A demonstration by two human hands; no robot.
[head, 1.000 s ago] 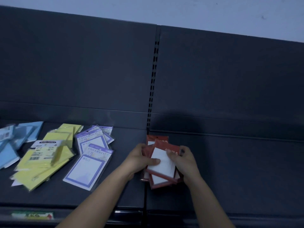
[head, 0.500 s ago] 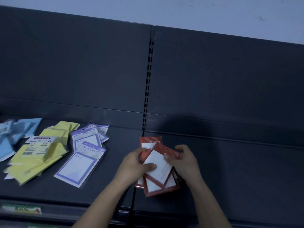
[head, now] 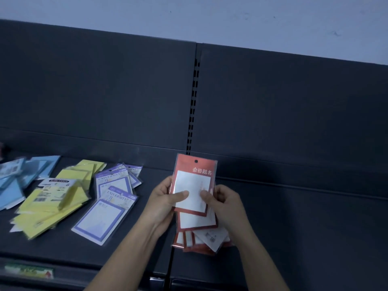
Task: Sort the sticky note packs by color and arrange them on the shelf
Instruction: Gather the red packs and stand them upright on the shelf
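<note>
A fanned stack of red sticky note packs [head: 195,179] with white centres is held upright over the dark shelf [head: 294,227]. My left hand [head: 165,202] grips its left edge, thumb on the front pack. My right hand [head: 222,202] grips the right edge, thumb also on the front. On the shelf to the left lie purple-bordered packs [head: 100,219], a pile of yellow packs [head: 52,206] and blue packs [head: 19,177] at the far left.
The shelf's dark back panel [head: 105,91] rises behind, split by a slotted upright [head: 193,106]. A price label strip [head: 29,271] runs along the front edge at lower left. The right half of the shelf holds nothing.
Both hands have lifted the red packs and squared them upright; the top pack now faces me straight instead of tilted.
</note>
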